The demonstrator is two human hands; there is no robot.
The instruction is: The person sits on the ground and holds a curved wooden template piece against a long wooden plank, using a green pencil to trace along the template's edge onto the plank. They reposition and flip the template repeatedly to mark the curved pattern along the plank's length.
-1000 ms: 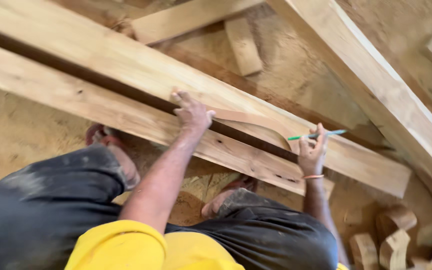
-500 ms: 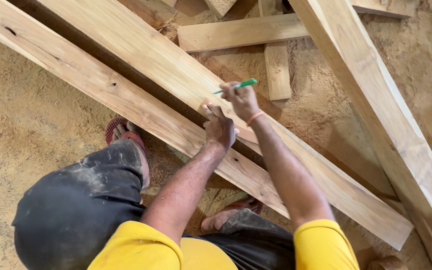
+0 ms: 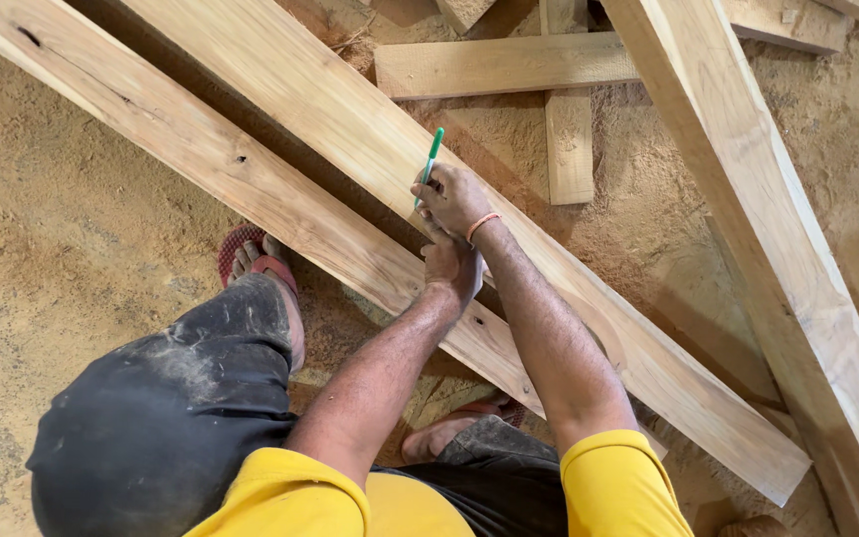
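Because a line drawn on timber needs a steady tip, we see the right hand (image 3: 452, 199) clenched around a green pen (image 3: 430, 163), the barrel rising up and away from the knuckles while the writing end points down at the upper plank (image 3: 300, 99). The left hand (image 3: 452, 268) lies just below it, pressed palm-down across the dark gap between this plank and the lower plank (image 3: 251, 199); we judge that it braces the work, and we cannot tell whether its fingers grip anything, since the back of the hand covers them. The two long planks run side by side on a diagonal, which keeps the marked face within reach of a crouching person. The pen tip is hidden behind the right hand, so we cannot confirm contact with the wood or see any mark. One foot in a red sandal (image 3: 251, 261) stands on the sawdust floor (image 3: 62, 249) just under the lower plank; the other foot is mostly covered by the knee and forearm. A third beam (image 3: 758, 219) crosses at right and is cut off by the frame edge, as are the short offcuts (image 3: 569, 144) near the top.
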